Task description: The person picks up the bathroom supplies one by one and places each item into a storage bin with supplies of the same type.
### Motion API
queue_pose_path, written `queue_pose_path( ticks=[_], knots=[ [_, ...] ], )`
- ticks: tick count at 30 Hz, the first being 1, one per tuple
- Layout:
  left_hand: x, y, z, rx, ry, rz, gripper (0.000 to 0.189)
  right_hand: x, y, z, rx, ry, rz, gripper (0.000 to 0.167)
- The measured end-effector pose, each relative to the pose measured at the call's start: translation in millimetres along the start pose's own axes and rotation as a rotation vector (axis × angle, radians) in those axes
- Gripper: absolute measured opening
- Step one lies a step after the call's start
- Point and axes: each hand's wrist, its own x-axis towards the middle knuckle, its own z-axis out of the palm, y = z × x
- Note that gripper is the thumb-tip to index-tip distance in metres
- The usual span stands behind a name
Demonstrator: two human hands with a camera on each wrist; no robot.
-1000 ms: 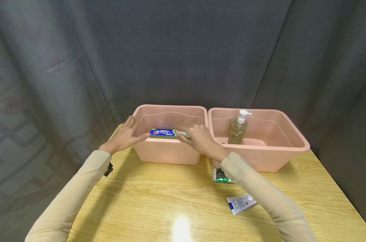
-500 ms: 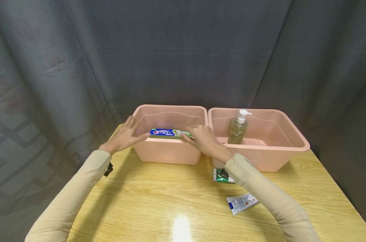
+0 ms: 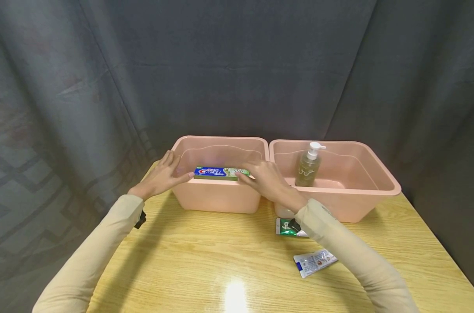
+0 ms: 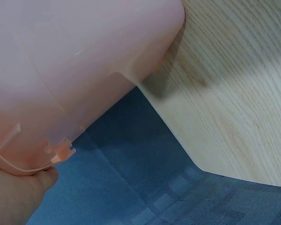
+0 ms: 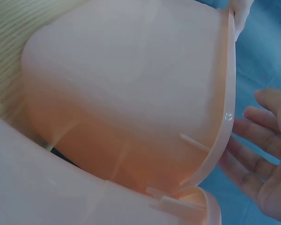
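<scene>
A toothpaste box [image 3: 211, 173], blue and green, shows inside the left pink plastic bin [image 3: 217, 195], just behind its front rim. My left hand [image 3: 160, 176] rests over that bin's front left corner, fingers straight and thumb stretched along the rim; in the left wrist view part of this hand [image 4: 16, 197] shows at the rim. At the bin's right end, my right hand [image 3: 266, 178] hovers with relaxed fingers, thumb overlapping the box's right end. In the right wrist view its fingers [image 5: 257, 133] are spread beside the rim, holding nothing.
A second pink bin [image 3: 350, 204] stands against the first on the right, with a pump bottle [image 3: 307, 170] upright inside. On the wooden table [image 3: 205, 261] lie a green packet [image 3: 285, 227] and a white packet [image 3: 314, 262], both partly covered by the right arm. A grey curtain [image 3: 229, 78] hangs behind.
My right hand has slid slightly right, away from the box, so more of the box's green end shows. The left hand has stayed in place.
</scene>
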Motion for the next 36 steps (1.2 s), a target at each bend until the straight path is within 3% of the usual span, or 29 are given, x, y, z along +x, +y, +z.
queue_pose_path(
  ticks=[13,36],
  knots=[
    [-0.5,0.3,0.1,0.001,0.000,0.005,0.104,-9.0,0.3,-3.0,-0.039,0.033,-0.025,0.018],
    [0.4,1.6,-1.2,0.004,0.006,0.007,0.103,-31.9,-1.5,-17.8,-0.002,0.092,-0.044,0.015]
  ],
)
